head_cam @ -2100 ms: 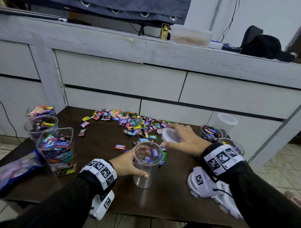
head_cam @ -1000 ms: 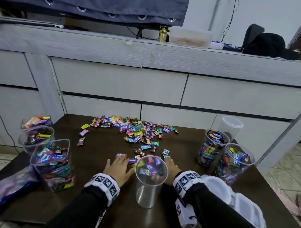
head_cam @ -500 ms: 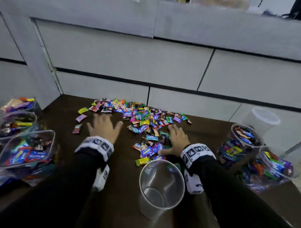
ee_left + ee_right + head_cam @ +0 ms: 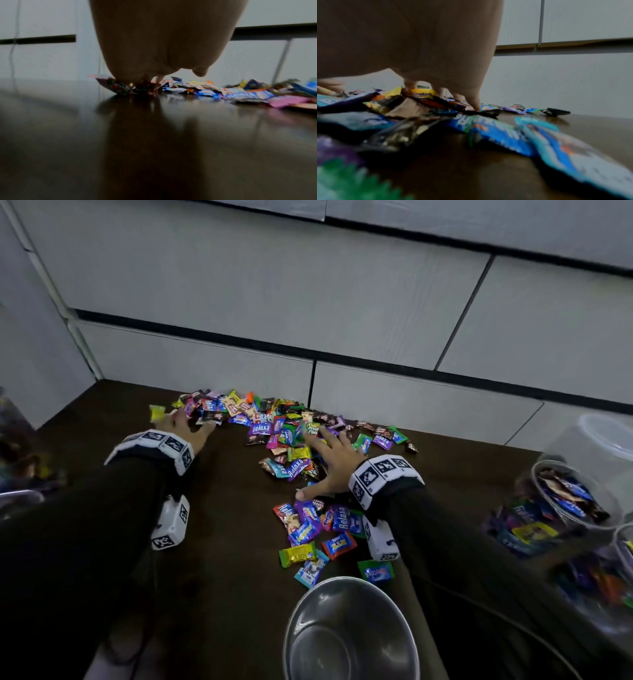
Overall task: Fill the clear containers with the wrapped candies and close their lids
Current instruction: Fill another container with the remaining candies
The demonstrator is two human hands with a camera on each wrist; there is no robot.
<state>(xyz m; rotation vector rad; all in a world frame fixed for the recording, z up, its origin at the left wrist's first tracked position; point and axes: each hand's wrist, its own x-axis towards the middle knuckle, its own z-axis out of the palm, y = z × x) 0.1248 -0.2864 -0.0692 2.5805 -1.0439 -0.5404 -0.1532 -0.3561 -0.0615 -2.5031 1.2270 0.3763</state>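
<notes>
Far left of the head view: blurred filled containers [image 4: 20, 470] at the counter [image 4: 222, 594] edge, contents indistinct; left hand [image 4: 186, 426] reaching forward onto the left end of the wrapped candies [image 4: 281, 433], palm down, fingers spread and relaxed, fingertips resting on wrappers, nothing clasped; one yellow candy [image 4: 157, 412] lying apart just left of that hand; in the left wrist view, left hand [image 4: 161, 44] seen from below with fingertips [image 4: 158, 81] touching candy wrappers [image 4: 205, 90] on the dark glossy counter [image 4: 154, 148]; centre: candy pile spread along the back of the counter against pale drawer fronts [image 4: 308, 296], with a looser scatter trailing toward the near edge; right hand [image 4: 334, 465] flat on the middle of the pile, fingers splayed wide, thumb extended toward the near side, holding nothing; in the right wrist view, right hand [image 4: 412, 47] above the wrappers [image 4: 505, 132] with fingertips [image 4: 475, 104] pressed down on them; near centre bottom: empty clear container [image 4: 349, 631] upright, open mouth upward, just beside the nearest loose candies; right: two round clear containers [image 4: 561, 508] filled with candies, lids off; behind them a tall empty clear container [image 4: 603, 440] with a white lid on; marker bands [image 4: 383, 474] on both wrists over black sleeves [image 4: 78, 542].
</notes>
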